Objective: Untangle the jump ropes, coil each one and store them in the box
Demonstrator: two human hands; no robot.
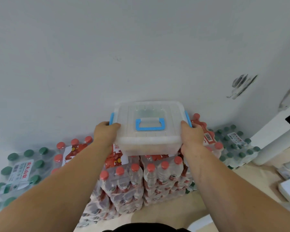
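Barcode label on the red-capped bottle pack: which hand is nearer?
Right. The right hand grips the lidded storage box just beside the barcode label; the left hand grips the box's opposite end.

Your left hand [105, 133] is on the box [149, 139] at 9 o'clock, right hand [192, 134] at 3; bottle packs [129, 181] beneath, wall [141, 56] at 12.

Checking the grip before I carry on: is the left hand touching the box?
Touching. The head view shows the left hand gripping the left end of the box, thumb lying over the lid edge.
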